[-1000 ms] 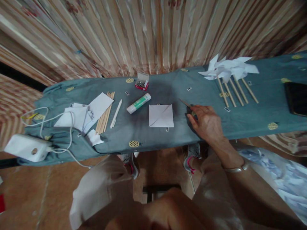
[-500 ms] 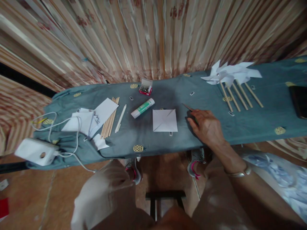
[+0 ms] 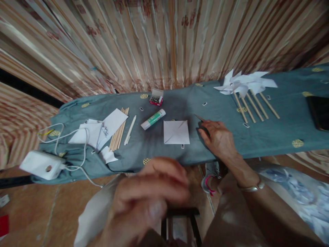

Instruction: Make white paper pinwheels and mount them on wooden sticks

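Note:
My right hand rests on the teal cloth of the table, its fingers curled over scissors whose pointed blade sticks out to the upper left. A white square of paper with diagonal creases lies just left of that hand. Beyond the paper lies a glue stick with a green label. My left hand is raised close to the camera below the table edge, smeared by motion, and I cannot make out whether it holds anything.
A small open box of pins sits at the back. A bundle of wooden sticks, a white pen and cut paper pieces lie left. Finished paper pinwheels lie right, beside a black device. A white box with cables sits far left.
My left hand has come up into view in front of the camera, blurred. My right hand has stayed on the cloth by the paper square. The view has shifted slightly.

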The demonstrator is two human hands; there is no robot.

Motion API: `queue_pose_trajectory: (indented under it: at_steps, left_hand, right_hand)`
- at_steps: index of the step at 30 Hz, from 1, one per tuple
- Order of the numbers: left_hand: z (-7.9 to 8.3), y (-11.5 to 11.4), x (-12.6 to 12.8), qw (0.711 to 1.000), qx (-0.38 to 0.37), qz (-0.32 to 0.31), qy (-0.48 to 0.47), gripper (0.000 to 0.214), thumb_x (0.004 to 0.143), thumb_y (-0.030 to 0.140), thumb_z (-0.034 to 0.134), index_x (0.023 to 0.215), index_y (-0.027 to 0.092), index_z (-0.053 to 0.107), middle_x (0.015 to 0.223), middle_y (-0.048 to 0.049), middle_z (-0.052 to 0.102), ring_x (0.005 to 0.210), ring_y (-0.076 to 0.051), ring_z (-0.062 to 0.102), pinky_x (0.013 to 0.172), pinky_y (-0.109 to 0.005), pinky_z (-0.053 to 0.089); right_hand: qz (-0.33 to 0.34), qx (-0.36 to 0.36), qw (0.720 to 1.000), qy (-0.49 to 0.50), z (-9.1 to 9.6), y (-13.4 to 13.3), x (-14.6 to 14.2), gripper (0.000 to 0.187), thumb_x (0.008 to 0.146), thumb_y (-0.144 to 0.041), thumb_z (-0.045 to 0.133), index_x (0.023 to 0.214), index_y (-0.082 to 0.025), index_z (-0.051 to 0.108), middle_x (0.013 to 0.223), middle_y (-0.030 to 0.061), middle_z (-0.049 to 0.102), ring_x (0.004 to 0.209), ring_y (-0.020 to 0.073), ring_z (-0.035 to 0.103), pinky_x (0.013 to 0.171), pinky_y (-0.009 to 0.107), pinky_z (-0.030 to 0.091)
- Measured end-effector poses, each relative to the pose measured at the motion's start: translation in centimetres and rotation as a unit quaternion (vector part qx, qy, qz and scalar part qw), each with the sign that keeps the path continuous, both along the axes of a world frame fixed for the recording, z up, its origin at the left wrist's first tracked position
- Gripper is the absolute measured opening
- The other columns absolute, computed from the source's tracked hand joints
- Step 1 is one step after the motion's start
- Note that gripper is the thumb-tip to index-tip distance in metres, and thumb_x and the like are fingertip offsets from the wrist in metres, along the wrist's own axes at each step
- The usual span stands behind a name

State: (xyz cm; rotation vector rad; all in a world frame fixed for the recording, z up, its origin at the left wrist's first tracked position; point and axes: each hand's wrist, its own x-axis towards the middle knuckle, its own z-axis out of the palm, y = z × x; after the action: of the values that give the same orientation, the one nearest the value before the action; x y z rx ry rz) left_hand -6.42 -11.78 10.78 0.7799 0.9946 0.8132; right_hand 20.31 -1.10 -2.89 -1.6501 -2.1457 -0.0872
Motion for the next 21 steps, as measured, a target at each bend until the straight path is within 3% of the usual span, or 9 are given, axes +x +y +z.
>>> queue_pose_trajectory:
  at_steps: [2,4,6,10,14,18,21]
  left_hand:
    - [-2.1,3.4,-0.1,0.983,0.119,0.130,0.056,0.019,0.073,0.048,0.080,0.085,0.033,0.079,0.105,-0.0023,0.071,0.110,-0.026,0.061,0.104,-0.043,0.049]
    - [-4.5,6.4,-1.0,0.930,0.235,0.237,0.153,0.018,0.077,0.037,0.077,0.093,0.028,0.079,0.105,-0.0022,0.072,0.104,-0.021,0.063,0.102,-0.039,0.048]
    - [-7.0,9.0,-2.4,0.890,0.291,0.247,0.249,0.025,0.077,0.036,0.076,0.100,0.024,0.077,0.107,-0.0041,0.071,0.106,-0.022,0.064,0.098,-0.038,0.051]
    - [-11.2,12.4,-4.5,0.813,0.334,0.201,0.433,0.043,0.074,0.031,0.075,0.115,0.020,0.069,0.122,-0.0099,0.067,0.117,-0.029,0.061,0.103,-0.048,0.048]
    - [-13.1,14.8,-4.4,0.749,0.368,0.136,0.534,0.048,0.076,0.021,0.076,0.121,0.016,0.065,0.123,-0.0129,0.067,0.119,-0.033,0.058,0.107,-0.052,0.045]
    - [-13.5,16.2,-3.6,0.726,0.379,0.054,0.572,0.045,0.074,0.018,0.078,0.118,0.014,0.066,0.116,-0.0130,0.068,0.114,-0.033,0.059,0.104,-0.050,0.047]
    - [-13.6,16.4,-3.7,0.728,0.361,0.033,0.581,0.037,0.078,0.020,0.072,0.114,0.013,0.068,0.109,-0.0122,0.068,0.108,-0.031,0.062,0.099,-0.046,0.049]
  right_hand:
    - [0.007,0.015,1.000,0.008,-0.3,0.2,0.0,0.034,0.096,-0.031,0.050,0.108,-0.009,0.071,0.109,0.0179,0.075,0.099,0.0301,0.065,0.090,0.041,0.052]
    - [0.013,0.023,0.999,0.018,-0.5,0.3,-0.1,0.033,0.096,-0.032,0.050,0.108,-0.011,0.072,0.109,0.0166,0.075,0.098,0.0292,0.065,0.090,0.040,0.052]
    - [0.019,0.022,0.999,0.032,-0.6,0.4,-0.3,0.031,0.096,-0.032,0.051,0.108,-0.012,0.072,0.108,0.0156,0.075,0.098,0.0291,0.066,0.090,0.040,0.051]
    - [0.025,0.019,0.998,0.062,-0.6,0.6,-0.9,0.030,0.096,-0.031,0.051,0.107,-0.013,0.072,0.108,0.0153,0.076,0.099,0.0302,0.066,0.091,0.043,0.052]
    - [0.033,0.023,0.996,0.085,-0.7,0.6,-1.7,0.028,0.096,-0.030,0.051,0.103,-0.014,0.073,0.106,0.0142,0.076,0.098,0.0306,0.068,0.090,0.045,0.054]
    - [0.039,0.023,0.994,0.104,-0.9,0.5,-2.2,0.025,0.095,-0.029,0.052,0.101,-0.016,0.073,0.105,0.0126,0.076,0.097,0.0302,0.069,0.089,0.046,0.055]
    - [0.047,0.020,0.991,0.125,-0.9,0.7,-2.6,0.025,0.095,-0.029,0.052,0.101,-0.017,0.073,0.104,0.0119,0.076,0.096,0.0296,0.069,0.091,0.048,0.055]
